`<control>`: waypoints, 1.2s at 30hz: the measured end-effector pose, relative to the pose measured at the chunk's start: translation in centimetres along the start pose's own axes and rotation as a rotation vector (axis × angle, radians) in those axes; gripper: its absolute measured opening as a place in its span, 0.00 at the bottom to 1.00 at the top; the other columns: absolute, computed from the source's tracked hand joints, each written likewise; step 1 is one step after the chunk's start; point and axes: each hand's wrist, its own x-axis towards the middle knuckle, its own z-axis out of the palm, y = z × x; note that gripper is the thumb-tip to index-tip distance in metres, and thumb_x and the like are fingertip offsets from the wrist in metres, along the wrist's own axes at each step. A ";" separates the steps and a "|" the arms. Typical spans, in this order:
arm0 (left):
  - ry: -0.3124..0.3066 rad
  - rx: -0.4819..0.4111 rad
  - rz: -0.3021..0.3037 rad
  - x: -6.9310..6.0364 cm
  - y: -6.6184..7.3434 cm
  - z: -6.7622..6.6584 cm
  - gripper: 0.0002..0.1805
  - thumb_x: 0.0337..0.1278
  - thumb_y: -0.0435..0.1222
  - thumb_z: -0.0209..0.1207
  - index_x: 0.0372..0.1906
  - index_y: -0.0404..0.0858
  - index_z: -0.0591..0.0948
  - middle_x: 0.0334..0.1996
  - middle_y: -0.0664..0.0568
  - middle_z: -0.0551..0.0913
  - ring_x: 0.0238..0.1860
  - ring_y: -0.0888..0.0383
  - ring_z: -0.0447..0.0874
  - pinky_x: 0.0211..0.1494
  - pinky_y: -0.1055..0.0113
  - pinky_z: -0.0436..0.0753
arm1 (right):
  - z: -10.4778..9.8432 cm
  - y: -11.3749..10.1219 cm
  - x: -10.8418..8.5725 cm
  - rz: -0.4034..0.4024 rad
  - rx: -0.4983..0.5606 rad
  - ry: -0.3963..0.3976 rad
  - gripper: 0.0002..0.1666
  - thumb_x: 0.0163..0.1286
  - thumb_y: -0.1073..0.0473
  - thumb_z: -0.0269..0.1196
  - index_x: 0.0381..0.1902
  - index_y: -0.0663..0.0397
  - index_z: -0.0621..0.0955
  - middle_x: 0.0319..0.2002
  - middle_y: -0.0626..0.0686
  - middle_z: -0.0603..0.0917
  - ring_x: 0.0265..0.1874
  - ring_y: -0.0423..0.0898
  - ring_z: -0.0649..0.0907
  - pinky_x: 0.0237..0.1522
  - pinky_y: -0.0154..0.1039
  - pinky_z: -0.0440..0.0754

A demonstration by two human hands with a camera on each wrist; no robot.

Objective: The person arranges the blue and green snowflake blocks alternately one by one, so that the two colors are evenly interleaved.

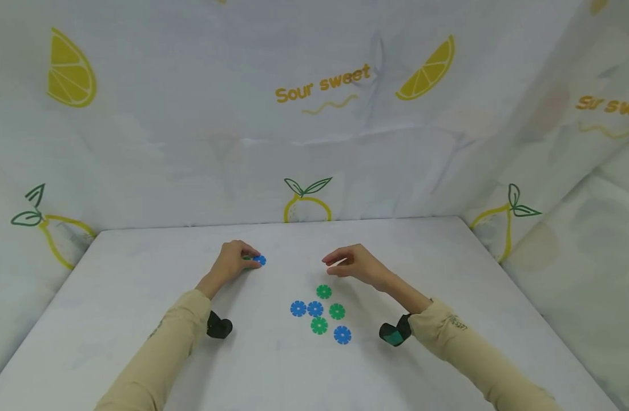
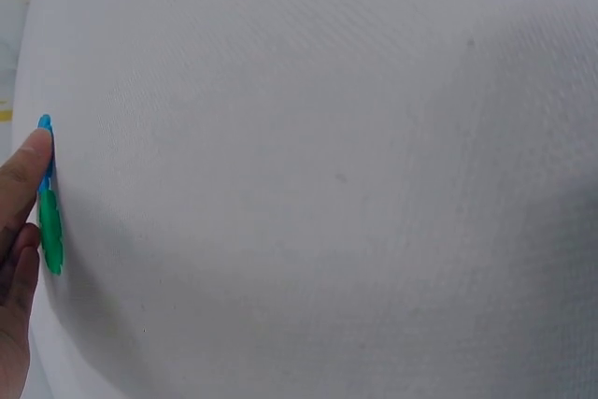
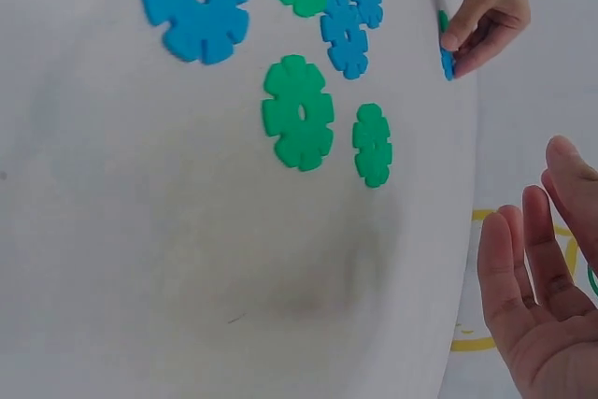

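My left hand point(image 1: 233, 258) pinches a notched blue disc point(image 1: 262, 260) between thumb and fingers, toward the back left of the table. A green disc point(image 2: 50, 231) adjoins the blue one in the left wrist view; the fingers partly cover both, so I cannot tell how they are joined. To the right, my right hand point(image 1: 357, 264) hovers with relaxed fingers and nothing in them. Just nearer than it lies a loose green disc point(image 1: 323, 291). In the right wrist view, its fingers point(image 3: 505, 277) are spread apart from the thumb.
More flat notched discs lie mid-table: a blue disc point(image 1: 298, 309) beside another blue disc point(image 1: 315, 309), a green disc point(image 1: 337, 311), a nearer green disc point(image 1: 319, 325) and a blue disc point(image 1: 342, 335). A lemon-printed white cloth point(image 1: 191, 142) hangs behind the white table point(image 1: 263, 365).
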 end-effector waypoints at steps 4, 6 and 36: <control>0.002 -0.001 0.005 -0.1 -0.2 -0.1 0.13 0.49 0.30 0.69 0.41 0.29 0.85 0.44 0.37 0.81 0.49 0.42 0.77 0.55 0.49 0.75 | 0.1 0.4 -0.8 -0.009 -0.002 -0.021 0.19 0.66 0.64 0.64 0.53 0.67 0.79 0.50 0.65 0.81 0.42 0.51 0.82 0.46 0.37 0.82; 0.001 -0.001 0.006 -0.1 -0.3 -0.1 0.13 0.49 0.30 0.69 0.41 0.29 0.85 0.44 0.37 0.82 0.49 0.42 0.77 0.55 0.49 0.75 | 0.3 0.8 -1.1 -0.017 0.000 -0.031 0.18 0.66 0.64 0.64 0.52 0.67 0.80 0.50 0.65 0.82 0.42 0.51 0.82 0.45 0.37 0.82; 0.001 -0.024 -0.003 0.2 0.1 0.1 0.12 0.48 0.29 0.69 0.40 0.29 0.85 0.42 0.40 0.84 0.48 0.44 0.78 0.55 0.51 0.76 | -1.6 4.4 3.4 -0.232 -0.088 -0.484 0.17 0.56 0.73 0.68 0.46 0.67 0.83 0.47 0.59 0.84 0.45 0.51 0.80 0.53 0.42 0.79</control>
